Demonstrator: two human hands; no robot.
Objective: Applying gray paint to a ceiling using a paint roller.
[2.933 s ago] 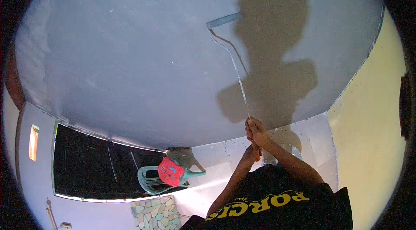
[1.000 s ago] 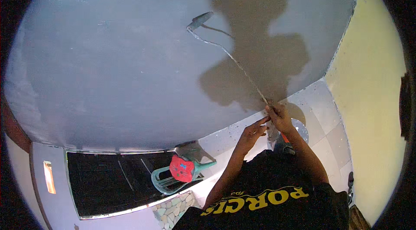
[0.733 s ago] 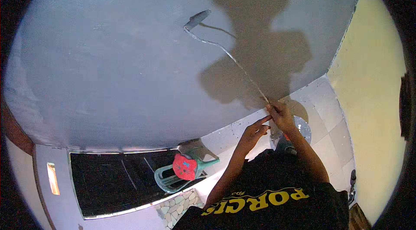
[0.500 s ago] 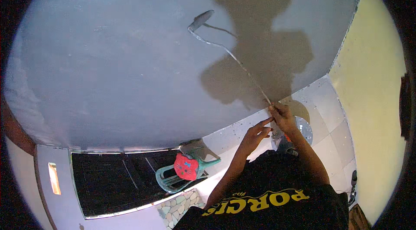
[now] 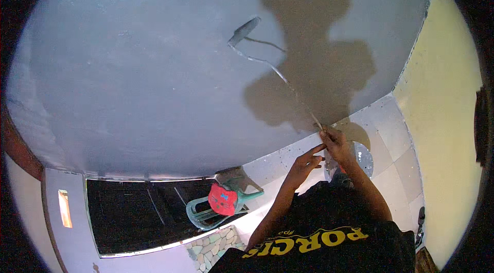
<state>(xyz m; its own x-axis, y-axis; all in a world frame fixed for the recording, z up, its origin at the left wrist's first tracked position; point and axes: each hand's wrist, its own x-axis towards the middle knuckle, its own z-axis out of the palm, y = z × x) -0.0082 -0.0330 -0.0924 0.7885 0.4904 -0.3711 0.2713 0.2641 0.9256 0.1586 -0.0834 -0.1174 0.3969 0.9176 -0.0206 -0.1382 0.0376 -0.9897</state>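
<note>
My right hand is closed round the lower part of a long, thin paint roller. Its bent metal frame and pole run up and left from the hand, and the grey, paint-coated roller head is at the grey wall, casting a thin shadow. Just below and left of the right hand, my left hand has its fingers stretched out and parted, the fingertips close to the right hand. Whether they touch the pole's lower end cannot be made out.
A round, paint-spattered container is on the tiled floor, partly behind my right arm. A green plastic chair with a red cushion stands by a dark opening. A yellow wall rises at the right.
The whole view has shifted slightly, so the wall, roller and hands appear a little lower and further right. The roller stays at nearly the same spot on the wall, with the right hand still gripping it.
</note>
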